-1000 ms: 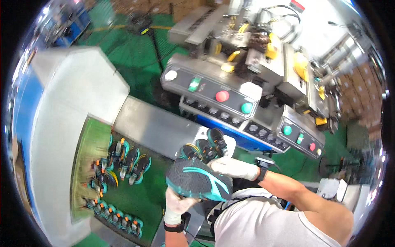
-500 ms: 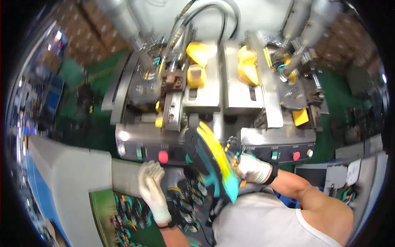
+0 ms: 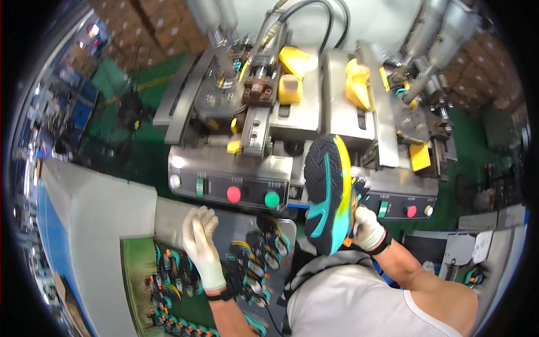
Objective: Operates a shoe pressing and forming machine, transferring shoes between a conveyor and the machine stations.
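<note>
Right hand fingers clenched on upturned shoe, left hand released, flat above conveyor's edge

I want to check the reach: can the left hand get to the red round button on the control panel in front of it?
Probably yes. The left hand is empty and open, just below the red button, with nothing between them; the right hand holds the shoe off to the side.

Your hands, left and right, wear matt white knitted cloth gloves. The shoe you hold shows a ridged rubbery sole, dark with teal and yellow. The machine ahead is brushed, dully gleaming metal with glossy plastic buttons.
</note>
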A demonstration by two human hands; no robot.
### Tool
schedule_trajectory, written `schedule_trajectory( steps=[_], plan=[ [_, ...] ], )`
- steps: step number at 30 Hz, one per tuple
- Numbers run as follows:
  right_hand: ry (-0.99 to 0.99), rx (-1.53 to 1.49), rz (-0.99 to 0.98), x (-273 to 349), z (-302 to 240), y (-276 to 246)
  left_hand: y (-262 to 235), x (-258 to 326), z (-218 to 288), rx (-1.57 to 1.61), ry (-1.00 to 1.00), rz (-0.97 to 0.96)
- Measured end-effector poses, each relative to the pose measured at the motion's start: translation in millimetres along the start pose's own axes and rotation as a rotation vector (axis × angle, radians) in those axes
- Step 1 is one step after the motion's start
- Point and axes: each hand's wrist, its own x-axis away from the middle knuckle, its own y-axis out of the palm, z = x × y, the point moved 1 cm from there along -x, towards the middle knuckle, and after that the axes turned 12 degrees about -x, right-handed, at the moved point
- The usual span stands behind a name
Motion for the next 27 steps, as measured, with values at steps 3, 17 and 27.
schedule_trajectory(
  steps=[3, 17, 27],
  plan=[
    [0.102, -0.072, -0.033, 7.2, 8.5, 21.2, -1.7, 13.6, -9.5, 0.010, -0.054, -0.042],
    [0.021, -0.063, -0.124, -1.9, 2.6, 68.3, 48.6, 27.4, 31.4, -0.222, 0.046, -0.247],
    [0.128, -0.006, -0.222, -2.4, -9.4, 90.6, 52.7, -9.4, 28.3, -0.254, 0.111, -0.283]
  ],
)
